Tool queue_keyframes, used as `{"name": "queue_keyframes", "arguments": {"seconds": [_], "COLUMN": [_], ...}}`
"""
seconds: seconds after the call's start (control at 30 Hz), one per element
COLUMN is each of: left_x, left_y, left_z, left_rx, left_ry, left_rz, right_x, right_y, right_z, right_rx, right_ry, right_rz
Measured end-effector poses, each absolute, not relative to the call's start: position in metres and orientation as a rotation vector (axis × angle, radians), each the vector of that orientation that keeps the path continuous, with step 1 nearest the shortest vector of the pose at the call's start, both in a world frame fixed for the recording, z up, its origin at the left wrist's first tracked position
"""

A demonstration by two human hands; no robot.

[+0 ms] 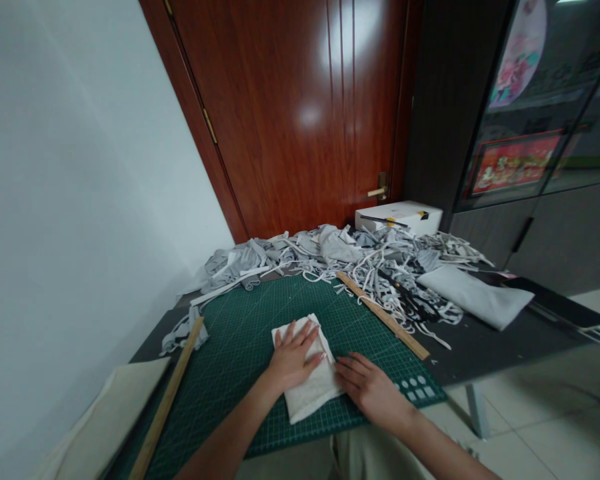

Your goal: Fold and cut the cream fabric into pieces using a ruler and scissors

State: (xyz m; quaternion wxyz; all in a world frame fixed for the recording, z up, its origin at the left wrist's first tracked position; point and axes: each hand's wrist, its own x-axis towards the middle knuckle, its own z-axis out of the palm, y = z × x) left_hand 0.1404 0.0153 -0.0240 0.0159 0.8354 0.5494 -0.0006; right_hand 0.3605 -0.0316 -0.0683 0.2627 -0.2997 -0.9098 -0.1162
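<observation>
- Both of your hands are flat and spread, fingers extended, gripping nothing: your left hand (293, 357) presses down on top of the folded white cloth (310, 390), and your right hand (373, 387) lies just beside it with the fingertips touching its right edge
- That cloth sits near the front middle of the green cutting mat (240, 340), which covers the near part of the bench (480, 347); it lies at a slight angle to the mat's grid
- You should expect the cloth to be light and limp, a soft fabric that looks like it will sag and unfold if lifted by one corner; it will likely slide little on the mat under a flat palm
- Your best hold, judging from how it lies, is a pinch at two corners of the same edge, or a flat palm on the fold to keep the layers together
- A long wooden ruler (383, 315) lies diagonally on the mat's right side, well apart from your hands; a second wooden ruler (167, 400) runs along the mat's left edge
- Behind the mat you have a heap of grey fabric scraps and strips (330, 257), with a larger grey piece (475, 297) to the right
- A white box (400, 217) stands at the back near the wooden door (300, 113)
</observation>
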Motion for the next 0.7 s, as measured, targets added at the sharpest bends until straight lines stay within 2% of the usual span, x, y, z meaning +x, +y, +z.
{"name": "queue_keyframes", "arguments": {"seconds": [0.3,0.53,0.7], "left_x": [0.141,0.141,0.141], "left_y": [0.014,0.014,0.015], "left_z": [-0.021,-0.022,-0.023], "left_rx": [2.603,2.590,2.604], "left_ry": [1.703,1.705,1.717], "left_rz": [-0.026,-0.028,-0.073], "right_x": [0.368,0.349,0.320], "right_y": [-0.056,-0.042,0.001], "right_z": [-0.054,-0.005,-0.002], "right_rx": [-1.124,-1.402,-1.575], "right_ry": [-2.427,-2.055,-2.078], "right_rz": [-0.186,0.354,0.597]}}
